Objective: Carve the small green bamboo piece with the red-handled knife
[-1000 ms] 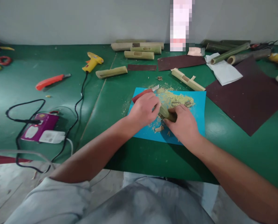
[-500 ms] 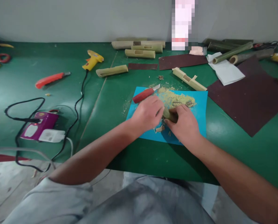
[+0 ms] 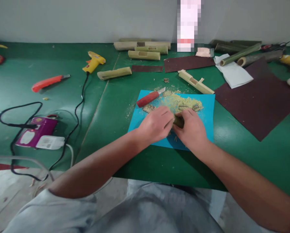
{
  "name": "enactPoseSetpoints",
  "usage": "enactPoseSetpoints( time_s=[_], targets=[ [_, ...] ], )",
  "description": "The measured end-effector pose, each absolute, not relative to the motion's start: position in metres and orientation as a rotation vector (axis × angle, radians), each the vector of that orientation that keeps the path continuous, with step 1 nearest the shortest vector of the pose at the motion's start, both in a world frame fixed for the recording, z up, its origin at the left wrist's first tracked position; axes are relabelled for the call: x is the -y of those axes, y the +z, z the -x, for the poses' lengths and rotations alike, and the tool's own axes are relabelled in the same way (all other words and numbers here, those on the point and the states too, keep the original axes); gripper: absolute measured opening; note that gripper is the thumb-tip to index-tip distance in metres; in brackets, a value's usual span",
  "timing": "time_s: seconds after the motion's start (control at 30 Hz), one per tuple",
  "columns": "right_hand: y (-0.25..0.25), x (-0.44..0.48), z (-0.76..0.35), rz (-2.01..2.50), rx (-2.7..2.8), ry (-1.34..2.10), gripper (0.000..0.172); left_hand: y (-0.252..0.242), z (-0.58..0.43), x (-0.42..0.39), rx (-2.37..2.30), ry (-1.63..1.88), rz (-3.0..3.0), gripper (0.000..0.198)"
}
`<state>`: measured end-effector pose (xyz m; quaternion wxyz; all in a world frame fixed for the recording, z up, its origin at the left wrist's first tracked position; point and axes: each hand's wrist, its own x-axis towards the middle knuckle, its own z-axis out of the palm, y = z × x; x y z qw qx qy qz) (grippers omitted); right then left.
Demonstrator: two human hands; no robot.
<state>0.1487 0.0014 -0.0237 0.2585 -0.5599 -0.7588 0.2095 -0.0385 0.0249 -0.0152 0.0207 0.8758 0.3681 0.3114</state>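
My right hand [image 3: 192, 127] grips a short, dark green bamboo piece [image 3: 179, 121] between thumb and fingers, above a blue sheet [image 3: 208, 111]. At the bamboo's left end is my left hand [image 3: 156, 123], its fingers curled closed. Whatever it may pinch is hidden behind the knuckles. Just beyond that hand, a red-handled knife [image 3: 147, 99] lies on the sheet with its blade pointing to the far right. Pale yellow shavings [image 3: 180, 101] are heaped along the sheet's far side, with a few brownish scraps [image 3: 149, 108] among them.
Cut bamboo tubes [image 3: 144, 55] lie along the back, and a notched one [image 3: 195, 82] rests behind the sheet. Dark brown sheets [image 3: 259, 106] cover part of the right. Leftward are a yellow glue gun [image 3: 93, 63], a red cutter [image 3: 47, 83] and a purple power strip [image 3: 35, 129] with cables.
My left hand has shifted slightly nearer to me, uncovering brownish scraps beside the knife. My right hand still holds the bamboo piece. The whole view has slid a little to the left.
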Motion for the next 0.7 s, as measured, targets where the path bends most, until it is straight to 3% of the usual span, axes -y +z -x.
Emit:
enactPoseSetpoints(
  time_s=[0.7],
  targets=[
    [-0.0236,0.0002,-0.1478,1.499,2.055,0.524,0.017,-0.0148,0.0417,-0.028,-1.18,0.978,-2.689,0.025]
  ],
)
